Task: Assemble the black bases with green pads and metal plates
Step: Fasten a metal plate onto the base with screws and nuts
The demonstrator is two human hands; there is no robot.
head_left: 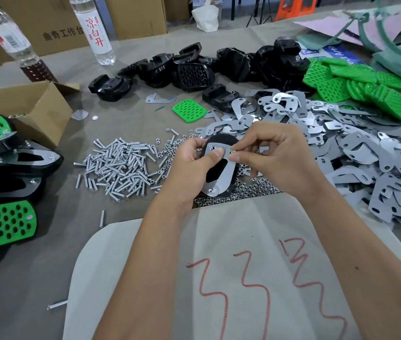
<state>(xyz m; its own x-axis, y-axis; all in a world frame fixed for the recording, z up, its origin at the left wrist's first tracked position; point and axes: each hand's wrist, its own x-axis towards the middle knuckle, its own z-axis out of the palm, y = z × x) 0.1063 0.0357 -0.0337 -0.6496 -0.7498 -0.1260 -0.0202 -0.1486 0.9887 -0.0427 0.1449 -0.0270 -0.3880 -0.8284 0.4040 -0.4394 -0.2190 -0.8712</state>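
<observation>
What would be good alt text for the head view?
Two hands hold a black base with a metal plate on it; the right hand pinches a nut at the plate, and the left hand steadies it above piled screws.

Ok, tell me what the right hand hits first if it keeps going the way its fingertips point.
The right hand points left, pinching what looks like a nut at the plate. Straight on, it likely meets the left hand's thumb first.

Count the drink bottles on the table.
2, both at the far left edge: a clear bottle with dark liquid at its bottom leaning by the cardboard box, and a water bottle with red characters to its right. None seem hidden.
</observation>
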